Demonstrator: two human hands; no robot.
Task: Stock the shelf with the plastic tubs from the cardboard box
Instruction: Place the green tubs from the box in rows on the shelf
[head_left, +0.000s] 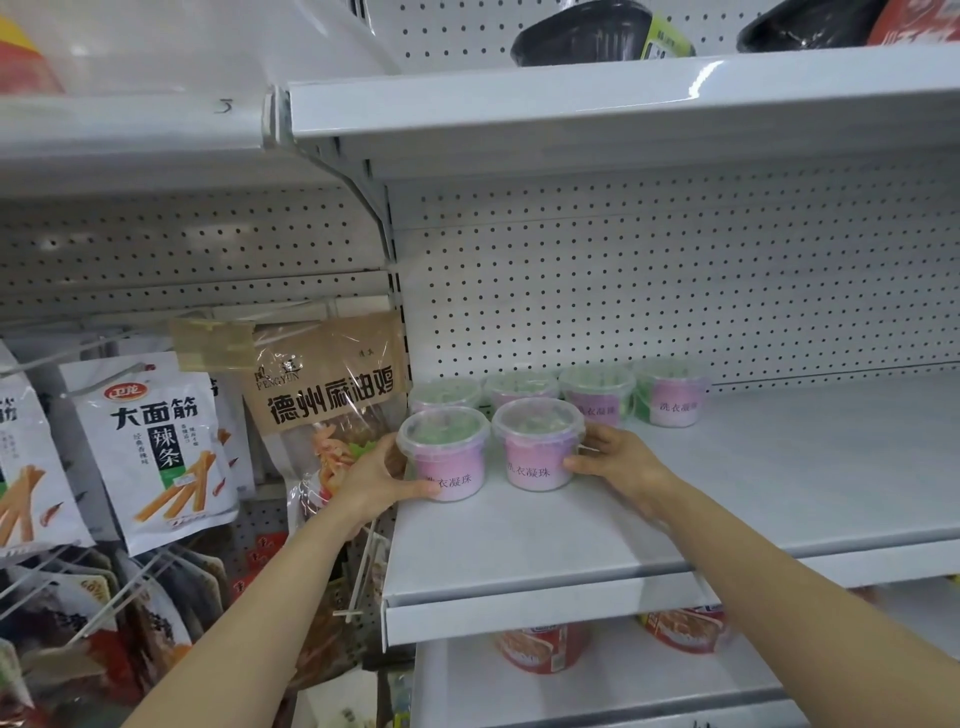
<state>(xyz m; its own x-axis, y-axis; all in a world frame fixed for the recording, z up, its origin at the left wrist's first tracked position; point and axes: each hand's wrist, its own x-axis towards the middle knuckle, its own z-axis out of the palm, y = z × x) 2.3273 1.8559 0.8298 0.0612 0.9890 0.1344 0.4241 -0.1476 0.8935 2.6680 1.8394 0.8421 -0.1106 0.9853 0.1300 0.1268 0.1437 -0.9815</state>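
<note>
— White pegboard backs a pale metal shelf (779, 467), right? What stands on it?

— Six plastic tubs, all at the left end. Four make a back row (561, 389) against the pegboard, standing side by side. Two stand in front of them, nearer the shelf edge.

— And the hands?

— The left hand (374, 480) is wrapped round the front left tub (445, 452), thumb across the lower front of it, fingers behind its left side. The right hand (618, 460) holds the front right tub (537, 441) from its right side, fingers curled against the wall. Both tubs sit upright on the shelf, just beside each other.

— What do the tubs look like?

— Clear lids, pink bodies with dark printed characters, green showing under the lids.

— Where is the cardboard box?

— Out of view.

— Anything to the left?

— Hanging snack bags on hooks: a white bag (156, 447) with orange sticks pictured, and a brown-topped bag (327, 395) just beside the left hand. Darker packets (156, 613) hang lower down.

— Above and below?

— Black bowls (582, 34) stand on the upper shelf (623, 98). Red cups (540, 647) show on the shelf below, partly hidden by the shelf edge.
</note>
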